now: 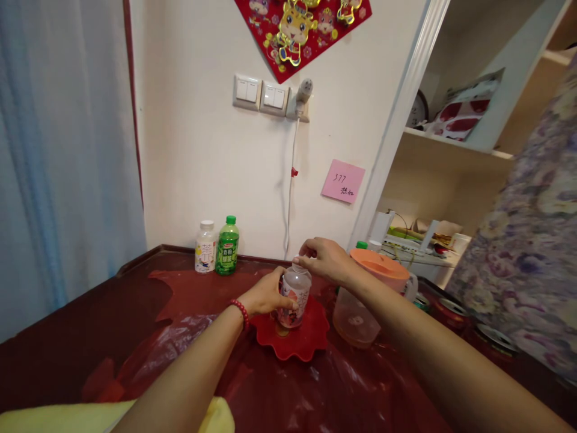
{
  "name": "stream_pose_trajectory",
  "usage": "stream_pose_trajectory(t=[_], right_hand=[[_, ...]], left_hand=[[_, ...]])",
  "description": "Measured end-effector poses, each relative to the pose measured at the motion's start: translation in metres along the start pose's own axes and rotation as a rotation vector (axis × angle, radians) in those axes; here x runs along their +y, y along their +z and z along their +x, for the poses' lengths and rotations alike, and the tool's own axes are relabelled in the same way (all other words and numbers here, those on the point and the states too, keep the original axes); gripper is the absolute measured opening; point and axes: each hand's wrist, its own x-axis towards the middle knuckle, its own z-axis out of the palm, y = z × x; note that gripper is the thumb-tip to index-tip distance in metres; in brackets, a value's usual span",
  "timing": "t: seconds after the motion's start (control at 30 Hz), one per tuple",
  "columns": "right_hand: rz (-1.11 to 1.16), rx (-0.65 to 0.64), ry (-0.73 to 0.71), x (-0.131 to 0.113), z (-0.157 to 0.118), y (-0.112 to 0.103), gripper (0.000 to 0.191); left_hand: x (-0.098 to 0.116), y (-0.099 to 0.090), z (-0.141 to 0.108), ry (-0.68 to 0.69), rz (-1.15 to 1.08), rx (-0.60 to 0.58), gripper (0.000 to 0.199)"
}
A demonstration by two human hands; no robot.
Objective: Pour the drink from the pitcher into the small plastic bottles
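A clear plastic bottle [295, 294] with a pink-printed label stands upright over a red scalloped plate [293, 349]. My left hand [268, 293] is wrapped around its body from the left, a red bead bracelet on the wrist. At the bottle's mouth, my right hand [325, 260] has its fingers pinched on a whitish bottle cap [297, 260], mostly covered by the fingers. Whether the cap sits on the neck or is just off it I cannot tell.
Behind stand a white bottle [206, 248] and a green tea bottle [227, 246]. To the right is a clear pitcher [356, 319] with an orange lid [379, 263], partly behind my right forearm, and several cans [452, 313]. A yellow cloth [58, 416] lies in front.
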Motion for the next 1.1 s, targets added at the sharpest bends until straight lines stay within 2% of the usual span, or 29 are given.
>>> stream_pose_trajectory(t=[0.27, 0.5, 0.63, 0.77, 0.97, 1.1], right_hand=[[-0.04, -0.035, -0.007, -0.004, 0.004, -0.003, 0.014], [-0.113, -0.029, 0.034, -0.009, 0.006, -0.004, 0.031], [-0.131, -0.057, 0.016, -0.011, 0.004, -0.009, 0.021], [-0.146, -0.06, 0.02, -0.016, 0.003, -0.009, 0.021], [-0.229, -0.029, 0.058, -0.022, 0.003, -0.006, 0.037], [-0.207, -0.063, 0.035, -0.02, 0.0, -0.01, 0.025]], left_hand=[[-0.001, -0.001, 0.001, -0.022, 0.028, -0.001, 0.066], [0.001, 0.0, 0.0, -0.002, 0.025, 0.014, 0.066], [-0.002, 0.0, 0.001, -0.015, 0.027, 0.005, 0.063], [-0.002, 0.0, 0.002, -0.021, 0.02, -0.01, 0.064], [-0.001, 0.001, 0.001, 0.001, -0.02, -0.002, 0.067], [-0.001, 0.0, 0.002, -0.012, 0.033, 0.001, 0.063]])
